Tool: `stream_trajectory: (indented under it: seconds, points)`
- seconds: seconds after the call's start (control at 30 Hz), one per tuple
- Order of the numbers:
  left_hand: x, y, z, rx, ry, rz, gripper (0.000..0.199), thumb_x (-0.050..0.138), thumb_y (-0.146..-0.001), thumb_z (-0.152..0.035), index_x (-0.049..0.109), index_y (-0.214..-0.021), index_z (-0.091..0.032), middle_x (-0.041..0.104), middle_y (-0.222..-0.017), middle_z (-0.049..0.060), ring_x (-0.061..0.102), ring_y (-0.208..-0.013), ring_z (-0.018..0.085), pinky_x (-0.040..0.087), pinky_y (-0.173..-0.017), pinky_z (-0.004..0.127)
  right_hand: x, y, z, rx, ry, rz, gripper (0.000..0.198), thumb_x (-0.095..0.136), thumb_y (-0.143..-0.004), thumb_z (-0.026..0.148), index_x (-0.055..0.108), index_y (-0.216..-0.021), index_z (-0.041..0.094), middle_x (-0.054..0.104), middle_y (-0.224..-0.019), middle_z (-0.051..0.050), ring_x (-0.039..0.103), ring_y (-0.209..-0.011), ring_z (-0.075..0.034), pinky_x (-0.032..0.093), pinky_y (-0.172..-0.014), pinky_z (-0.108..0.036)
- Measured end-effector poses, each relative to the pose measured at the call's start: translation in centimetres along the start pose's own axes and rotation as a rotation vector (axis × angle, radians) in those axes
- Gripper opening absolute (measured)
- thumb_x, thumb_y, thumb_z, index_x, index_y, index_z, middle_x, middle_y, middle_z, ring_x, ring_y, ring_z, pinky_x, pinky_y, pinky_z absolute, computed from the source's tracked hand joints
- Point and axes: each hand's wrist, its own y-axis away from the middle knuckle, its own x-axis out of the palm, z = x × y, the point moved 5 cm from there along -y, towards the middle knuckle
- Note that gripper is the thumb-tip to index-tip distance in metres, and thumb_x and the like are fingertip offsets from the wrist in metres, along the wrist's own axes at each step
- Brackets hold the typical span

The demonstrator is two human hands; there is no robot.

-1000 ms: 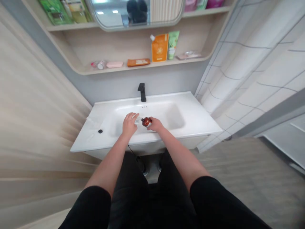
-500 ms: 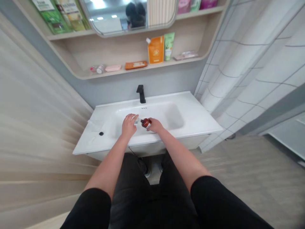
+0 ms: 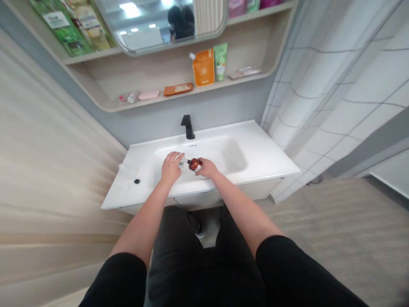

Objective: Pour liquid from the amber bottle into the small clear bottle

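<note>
We had 1 red-brown bottle (image 3: 195,164) over the basin (image 3: 234,155), long axis approx. left-right, its black neck end pointing left at 1 small clear container (image 3: 181,164); couldn't tell if the two touched. Our right hand (image 3: 207,167) was curled round the bottle's base end, fingers closed; our left hand (image 3: 171,166) was part-curled, holding the container btwn thumb & fingers (grip partly hidden, tho).

Counts: 1 faucet (image 3: 188,127) behind the basin, 3 small dark holes in the basin's back wall, 1 black disc (image 3: 137,181) on the counter (image 3: 268,155) to the left; on the shelf (image 3: 111,105), 1 upright orange pouch (image 3: 203,67) w/ a white cap, 1 green tube (image 3: 220,61) just beside it.

Bottle was glossy, rounded, w/ a pale label; basin white, smooth, round-cornered; faucet black, angular; pouch flat-sided.
</note>
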Motion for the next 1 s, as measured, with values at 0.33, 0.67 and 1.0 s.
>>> stream_trajectory:
  seconds: [0.33, 0.67, 1.0]
  points:
    - [-1.4, -1.3, -0.6, 0.011, -0.044, 0.074, 0.083, 0.060, -0.078, 0.002, 0.066, -0.156, -0.024, 0.066, -0.152, 0.014, 0.053, -0.150, 0.036, 0.045, -0.130, 0.058, -0.3, 0.2, 0.2, -0.041, -0.088, -0.057, 0.072, 0.103, -0.064, 0.031, 0.076, -0.131, 0.022, 0.083, -0.119, -0.007, 0.077, -0.105, -0.030, 0.058, -0.094, -0.037]
    - [-2.5, -2.0, -1.3, 0.045, -0.085, 0.095, 0.081, 0.060, -0.079, 0.001, 0.066, -0.155, -0.024, 0.067, -0.151, 0.014, 0.053, -0.151, 0.036, 0.045, -0.130, 0.057, -0.9, 0.5, 0.8, -0.065, -0.128, -0.090, 0.071, 0.101, -0.064, 0.030, 0.076, -0.130, 0.024, 0.082, -0.119, -0.007, 0.077, -0.106, -0.030, 0.059, -0.097, -0.038]
    - [-3.0, -2.8, -1.8, 0.066, -0.102, 0.120, 0.081, 0.059, -0.079, 0.000, 0.066, -0.157, -0.025, 0.067, -0.152, 0.014, 0.052, -0.151, 0.036, 0.046, -0.128, 0.058, -1.1, 0.8, 1.0, -0.056, -0.120, -0.101, 0.072, 0.103, -0.065, 0.035, 0.075, -0.130, 0.023, 0.082, -0.118, -0.008, 0.077, -0.105, -0.031, 0.059, -0.095, -0.038]
